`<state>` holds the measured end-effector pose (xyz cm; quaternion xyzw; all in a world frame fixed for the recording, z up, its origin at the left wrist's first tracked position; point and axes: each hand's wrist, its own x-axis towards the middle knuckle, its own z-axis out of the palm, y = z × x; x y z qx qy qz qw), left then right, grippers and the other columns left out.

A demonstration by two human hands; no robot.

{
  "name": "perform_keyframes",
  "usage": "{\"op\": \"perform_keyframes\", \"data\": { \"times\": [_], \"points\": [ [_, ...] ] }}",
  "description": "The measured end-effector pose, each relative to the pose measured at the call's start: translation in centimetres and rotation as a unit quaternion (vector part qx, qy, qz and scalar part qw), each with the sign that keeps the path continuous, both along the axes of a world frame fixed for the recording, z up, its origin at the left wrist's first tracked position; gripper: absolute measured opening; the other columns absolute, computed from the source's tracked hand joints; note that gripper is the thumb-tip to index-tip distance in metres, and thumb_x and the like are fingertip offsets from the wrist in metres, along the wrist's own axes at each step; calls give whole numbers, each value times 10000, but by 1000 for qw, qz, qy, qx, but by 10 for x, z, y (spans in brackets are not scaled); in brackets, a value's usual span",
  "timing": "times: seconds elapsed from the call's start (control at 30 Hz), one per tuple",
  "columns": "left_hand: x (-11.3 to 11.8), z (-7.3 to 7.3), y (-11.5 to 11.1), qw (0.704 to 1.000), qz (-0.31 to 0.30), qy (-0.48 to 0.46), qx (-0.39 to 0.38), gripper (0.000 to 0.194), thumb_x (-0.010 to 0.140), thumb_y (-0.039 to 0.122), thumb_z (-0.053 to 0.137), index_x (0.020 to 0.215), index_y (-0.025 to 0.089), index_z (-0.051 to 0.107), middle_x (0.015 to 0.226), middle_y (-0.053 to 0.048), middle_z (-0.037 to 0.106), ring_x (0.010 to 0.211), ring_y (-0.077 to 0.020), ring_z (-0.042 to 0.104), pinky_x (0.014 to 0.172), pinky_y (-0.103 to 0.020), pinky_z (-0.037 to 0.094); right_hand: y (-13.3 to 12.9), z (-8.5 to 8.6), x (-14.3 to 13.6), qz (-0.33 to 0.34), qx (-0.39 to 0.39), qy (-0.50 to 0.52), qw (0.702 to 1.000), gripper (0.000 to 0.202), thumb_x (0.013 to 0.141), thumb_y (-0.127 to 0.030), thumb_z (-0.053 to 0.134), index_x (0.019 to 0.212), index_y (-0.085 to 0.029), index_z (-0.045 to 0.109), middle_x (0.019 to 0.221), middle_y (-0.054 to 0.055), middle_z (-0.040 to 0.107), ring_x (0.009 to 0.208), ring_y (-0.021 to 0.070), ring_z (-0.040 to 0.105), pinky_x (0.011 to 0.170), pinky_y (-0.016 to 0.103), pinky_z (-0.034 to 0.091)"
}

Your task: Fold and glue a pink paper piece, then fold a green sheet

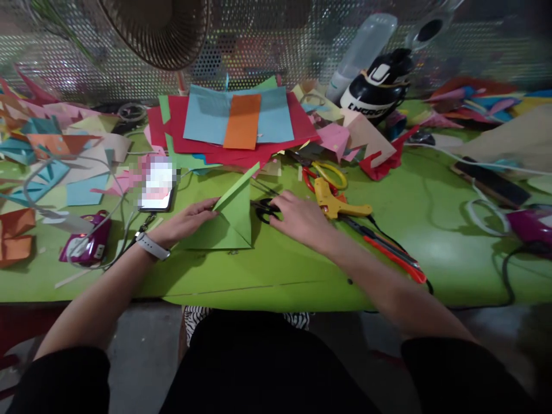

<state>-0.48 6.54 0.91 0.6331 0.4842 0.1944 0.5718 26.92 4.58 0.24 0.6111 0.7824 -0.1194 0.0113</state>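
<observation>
A sheet of light green paper, folded with a diagonal flap standing up, lies on the table in front of me. My left hand grips its left side, the fingertips partly behind the flap. Just right of the paper are black-handled scissors, their blades pointing away. My right hand has its fingers closed at the scissors' handle loops; the palm faces down and hides part of the grip. A yellow glue gun lies right beside that hand, near yellow-handled scissors.
A red utility knife rests right of my forearm. Stacked coloured sheets stand behind, with paper scraps on both sides. A phone and a purple box-shaped device with cables lie left. A black-and-white bottle is at the back.
</observation>
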Motion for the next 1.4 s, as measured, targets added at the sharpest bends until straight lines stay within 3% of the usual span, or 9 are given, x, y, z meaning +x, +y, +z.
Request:
{"op": "perform_keyframes", "data": {
  "times": [0.17, 0.33, 0.47, 0.57, 0.67, 0.8, 0.97, 1.2, 1.4],
  "points": [
    [-3, 1, -3, 998, -31, 26, 44, 520, 877, 415, 605, 1364, 240, 562, 1283, -88, 646, 1308, -282, 494, 1081, -388, 408, 0, 8, 5, -15, -29, -12, 999, 281, 847, -310, 615, 1065, -139, 658, 1073, 144, 667, 844, 265, 648, 670, 391, 487],
    [-7, -8, -4, 997, -71, -37, 10, 455, 899, 342, 565, 1315, 179, 477, 1041, -82, 667, 867, -176, 621, 753, -318, 517, 0, 10, 14, -36, -38, -8, 999, 241, 787, -326, 616, 960, -170, 674, 1012, 120, 707, 873, 281, 664, 724, 410, 492],
    [-7, -8, -4, 998, -40, -43, 17, 322, 899, 342, 577, 1172, 173, 550, 1019, -67, 658, 872, -159, 595, 770, -298, 494, -3, 17, 32, -119, -78, 77, 987, 177, 708, -332, 662, 830, -203, 656, 836, 70, 716, 697, 229, 668, 637, 373, 508],
    [-5, -3, -5, 999, -16, 3, 30, 347, 914, 366, 567, 1206, 182, 588, 893, -40, 640, 797, -155, 568, 716, -292, 472, -9, 30, 50, -210, -129, 289, 925, 276, 668, -389, 709, 869, -215, 634, 798, 44, 704, 547, 169, 623, 509, 332, 520],
    [-2, 0, -5, 1000, 7, 3, 24, 366, 897, 385, 591, 1211, 200, 618, 800, -20, 614, 697, -145, 528, 636, -280, 444, -20, 39, 51, -183, -198, 492, 828, 353, 621, -397, 806, 859, -228, 608, 773, 32, 696, 577, 148, 624, 449, 259, 507],
    [-2, -3, -4, 999, 32, -22, 20, 339, 867, 385, 624, 1164, 223, 647, 814, -17, 626, 717, -151, 542, 658, -275, 445, -34, 36, 24, -148, -388, 515, 750, 446, 550, -432, 890, 738, -205, 554, 595, -20, 618, 444, 80, 509, 376, 204, 423],
    [-6, -4, -3, 998, 55, 6, 34, 373, 881, 401, 612, 1195, 202, 631, 853, -25, 617, 745, -154, 533, 665, -274, 441, -35, 24, 5, -150, -450, 445, 760, 530, 452, -443, 934, 686, -188, 532, 544, -80, 516, 469, 47, 462, 412, 169, 394],
    [-12, -4, -3, 997, 72, -5, 40, 433, 905, 434, 583, 1284, 223, 585, 944, -29, 619, 816, -153, 542, 726, -285, 467, -30, 22, 16, -157, -449, 409, 779, 515, 532, -532, 881, 688, -194, 525, 558, -52, 559, 474, 69, 501, 383, 175, 398],
    [-9, -4, -5, 994, 93, -32, 41, 405, 898, 385, 599, 1270, 227, 591, 951, -30, 623, 830, -154, 546, 743, -289, 476, -30, 22, 12, -144, -466, 411, 770, 501, 558, -532, 867, 700, -194, 526, 565, -38, 588, 468, 75, 509, 358, 173, 389]
  ]
}}
